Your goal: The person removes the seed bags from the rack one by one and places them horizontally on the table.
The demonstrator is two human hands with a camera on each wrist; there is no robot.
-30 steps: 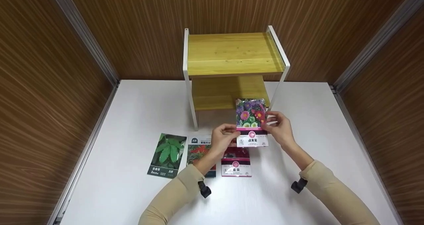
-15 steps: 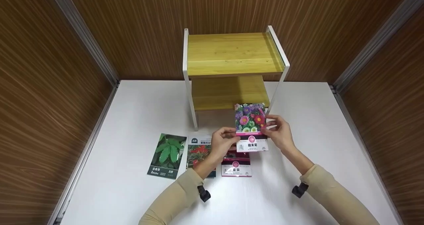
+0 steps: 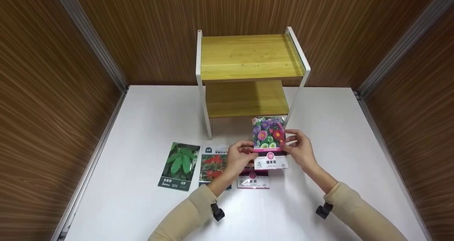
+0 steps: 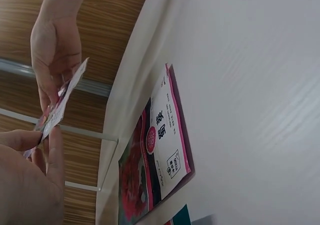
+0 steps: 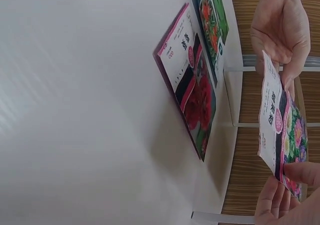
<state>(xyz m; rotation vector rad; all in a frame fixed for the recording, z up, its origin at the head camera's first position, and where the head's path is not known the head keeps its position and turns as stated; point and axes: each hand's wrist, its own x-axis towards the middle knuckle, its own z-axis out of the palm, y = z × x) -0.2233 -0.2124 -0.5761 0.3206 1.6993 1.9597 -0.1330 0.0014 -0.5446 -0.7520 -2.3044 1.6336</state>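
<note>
A flower seed packet, printed with pink, purple and red blooms, is held above the table between both hands. My left hand pinches its left edge, and my right hand pinches its right edge. In the right wrist view the packet is tilted, clear of the table. Beneath it lies a second pink-banded packet with dark red flowers, its upper part hidden by the hand and the held packet. Left of that lie a red-flower packet, partly behind my left forearm, and a green-leaf packet.
A two-tier shelf with yellow wooden boards and white side frames stands behind the hands. Its lower board sits just beyond the held packet. Brown wood-grain panels enclose the white table at the back and sides.
Both hands have drawn the held packet down and toward the person, away from the lower shelf board. The packets lying on the table have not moved.
</note>
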